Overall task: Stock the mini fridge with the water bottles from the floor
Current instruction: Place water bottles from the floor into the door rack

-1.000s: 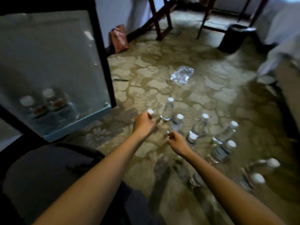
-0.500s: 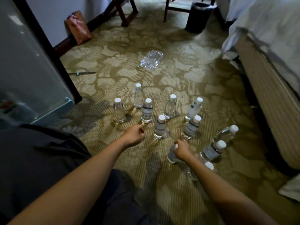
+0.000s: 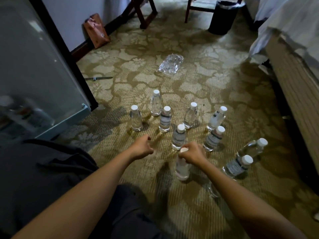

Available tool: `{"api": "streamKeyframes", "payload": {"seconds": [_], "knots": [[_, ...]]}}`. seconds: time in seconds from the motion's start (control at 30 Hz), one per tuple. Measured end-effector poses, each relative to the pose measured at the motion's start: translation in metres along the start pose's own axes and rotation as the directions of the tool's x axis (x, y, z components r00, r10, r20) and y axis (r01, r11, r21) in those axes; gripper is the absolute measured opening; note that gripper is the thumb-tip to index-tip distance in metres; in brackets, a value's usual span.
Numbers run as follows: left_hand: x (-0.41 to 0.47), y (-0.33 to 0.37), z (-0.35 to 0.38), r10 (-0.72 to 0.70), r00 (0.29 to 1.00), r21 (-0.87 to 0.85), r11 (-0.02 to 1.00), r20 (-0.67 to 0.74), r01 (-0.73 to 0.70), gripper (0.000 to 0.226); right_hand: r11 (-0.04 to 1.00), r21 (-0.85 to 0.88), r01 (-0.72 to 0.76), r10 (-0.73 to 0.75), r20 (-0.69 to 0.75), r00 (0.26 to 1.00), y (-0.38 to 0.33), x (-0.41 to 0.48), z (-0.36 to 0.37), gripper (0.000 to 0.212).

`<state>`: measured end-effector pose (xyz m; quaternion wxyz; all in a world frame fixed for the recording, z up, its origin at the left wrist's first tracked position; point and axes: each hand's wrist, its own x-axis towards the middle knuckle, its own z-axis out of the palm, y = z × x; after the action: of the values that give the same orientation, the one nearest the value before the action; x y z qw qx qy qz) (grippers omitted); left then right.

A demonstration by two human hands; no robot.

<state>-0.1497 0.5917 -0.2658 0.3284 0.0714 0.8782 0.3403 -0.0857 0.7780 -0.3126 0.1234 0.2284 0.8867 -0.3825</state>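
Observation:
Several clear water bottles with white caps stand on the patterned carpet, among them one at the far left and one in the middle. My right hand grips the neck of the nearest bottle, just under its cap. My left hand hovers over bare carpet to the left of that bottle, fingers loosely curled, holding nothing. The mini fridge's open glass door fills the left side; bottles show dimly behind it.
A crumpled plastic wrap lies on the carpet beyond the bottles. A bed runs along the right. A black bin, chair legs and a brown paper bag stand at the back. My dark-clothed lap is at the lower left.
The view swung right, away from the fridge, towards the bottles. My right hand has taken hold of the nearest bottle's neck. My left hand let go of a bottle and drew back.

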Motion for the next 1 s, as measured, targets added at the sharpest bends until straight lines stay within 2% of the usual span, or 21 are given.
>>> {"api": "streamKeyframes", "payload": {"seconds": [0.2, 0.33, 0.47, 0.6, 0.77, 0.83, 0.9, 0.97, 1.0], "knots": [[-0.002, -0.016, -0.041, -0.056, 0.998, -0.016, 0.998, 0.002, 0.056, 0.059, 0.965, 0.027, 0.260, -0.262, 0.104, 0.960, -0.082, 0.014, -0.008, 0.010], [-0.007, -0.023, -0.067, -0.003, 1.000, -0.051, 0.999, 0.020, 0.004, 0.065, 0.906, 0.161, 0.392, -0.416, 0.165, 0.894, -0.146, 0.014, -0.004, 0.012], [-0.015, -0.032, -0.101, 0.114, 0.980, -0.063, 0.990, -0.162, -0.126, 0.061, 0.854, 0.285, 0.435, -0.498, 0.203, 0.843, -0.206, 0.015, 0.006, 0.013], [-0.021, -0.043, -0.133, 0.165, 0.946, -0.192, 0.955, -0.280, -0.224, 0.064, 0.800, 0.345, 0.490, -0.583, 0.257, 0.771, -0.256, 0.014, 0.015, 0.018], [-0.020, -0.079, -0.176, 0.076, 0.886, -0.252, 0.944, -0.457, -0.211, 0.067, 0.744, 0.405, 0.532, -0.660, 0.315, 0.683, -0.308, 0.020, 0.036, 0.022], [-0.021, -0.096, -0.190, -0.003, 0.843, -0.336, 0.918, -0.538, -0.212, 0.066, 0.725, 0.508, 0.466, -0.663, 0.327, 0.674, -0.319, 0.028, 0.050, 0.025], [-0.022, -0.112, -0.199, -0.107, 0.792, -0.448, 0.866, -0.601, -0.222, 0.061, 0.720, 0.604, 0.342, -0.620, 0.337, 0.708, -0.319, 0.042, 0.073, 0.033], [-0.021, -0.129, -0.204, -0.185, 0.739, -0.515, 0.821, -0.648, -0.247, 0.059, 0.775, 0.528, 0.349, -0.579, 0.368, 0.728, -0.312, 0.054, 0.102, 0.045], [-0.021, -0.140, -0.207, -0.217, 0.715, -0.542, 0.799, -0.664, -0.261, 0.059, 0.801, 0.465, 0.376, -0.571, 0.407, 0.713, -0.310, 0.059, 0.122, 0.051]]}}
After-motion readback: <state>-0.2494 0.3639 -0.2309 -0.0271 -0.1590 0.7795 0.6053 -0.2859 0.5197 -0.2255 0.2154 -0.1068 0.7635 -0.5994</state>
